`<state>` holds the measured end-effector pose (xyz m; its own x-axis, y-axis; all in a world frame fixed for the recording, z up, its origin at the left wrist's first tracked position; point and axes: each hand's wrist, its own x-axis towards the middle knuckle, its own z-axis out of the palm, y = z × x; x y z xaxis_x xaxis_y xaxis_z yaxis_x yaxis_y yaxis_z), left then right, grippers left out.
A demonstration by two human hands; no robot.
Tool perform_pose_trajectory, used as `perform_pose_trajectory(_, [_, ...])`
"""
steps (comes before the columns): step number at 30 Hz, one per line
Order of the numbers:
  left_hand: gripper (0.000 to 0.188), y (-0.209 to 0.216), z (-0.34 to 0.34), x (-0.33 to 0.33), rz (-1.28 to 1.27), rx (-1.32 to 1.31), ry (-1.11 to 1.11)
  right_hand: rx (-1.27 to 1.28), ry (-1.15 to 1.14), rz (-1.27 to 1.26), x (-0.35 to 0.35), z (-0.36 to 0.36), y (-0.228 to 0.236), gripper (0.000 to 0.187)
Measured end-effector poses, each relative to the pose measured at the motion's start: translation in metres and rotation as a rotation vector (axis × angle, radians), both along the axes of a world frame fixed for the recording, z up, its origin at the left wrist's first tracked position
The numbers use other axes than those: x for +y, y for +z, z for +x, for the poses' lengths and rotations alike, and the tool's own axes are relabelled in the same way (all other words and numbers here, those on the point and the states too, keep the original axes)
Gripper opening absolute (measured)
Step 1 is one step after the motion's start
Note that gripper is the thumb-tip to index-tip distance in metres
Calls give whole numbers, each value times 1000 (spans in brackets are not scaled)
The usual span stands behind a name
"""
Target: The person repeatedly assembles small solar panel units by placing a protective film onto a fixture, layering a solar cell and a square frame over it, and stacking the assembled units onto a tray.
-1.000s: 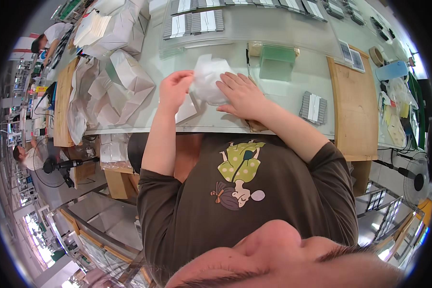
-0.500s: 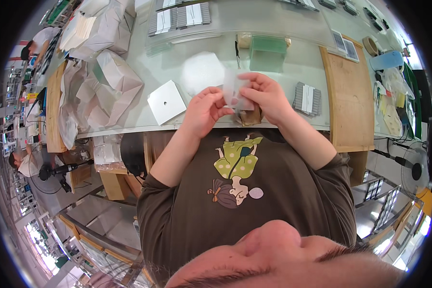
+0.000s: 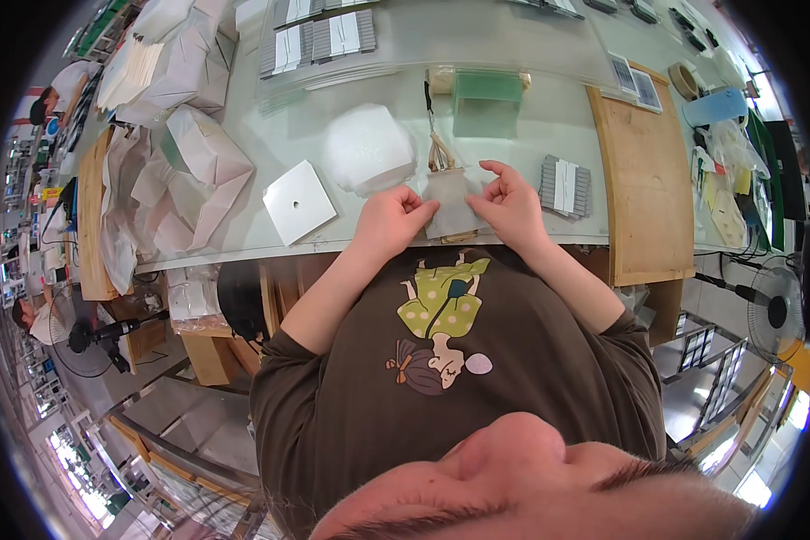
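From the head view I see my left hand (image 3: 389,219) and right hand (image 3: 511,202) pinching a small clear bag (image 3: 450,203) by its two sides at the near table (image 3: 549,117) edge. A white square (image 3: 299,202) lies left, a foam pad (image 3: 367,148) just beyond.

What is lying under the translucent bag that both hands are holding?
Under the translucent bag, a wooden block shows at its near edge, resting on the table. The left hand and right hand pinch its sides. The rest is covered.
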<state>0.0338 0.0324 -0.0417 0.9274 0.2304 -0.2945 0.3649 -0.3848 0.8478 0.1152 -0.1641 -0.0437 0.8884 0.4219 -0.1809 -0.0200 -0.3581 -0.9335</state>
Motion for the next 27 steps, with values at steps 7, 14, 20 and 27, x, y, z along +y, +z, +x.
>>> perform_pose_trajectory(7, [32, 3, -3, 1, -15, 25, 1, 15, -5, 10, -1, -7, -1, 53])
perform_pose_trajectory(14, [32, 5, -6, -1, -16, 30, 3, -59, 20, 4, -3, -9, -3, 52])
perform_pose_trajectory(20, [31, 3, -9, -2, -34, 33, 15, -97, 34, -17, -5, -12, -1, 52])
perform_pose_trajectory(27, [32, -2, -5, -3, 59, 9, 4, -134, 34, -105, -8, -12, 3, 53])
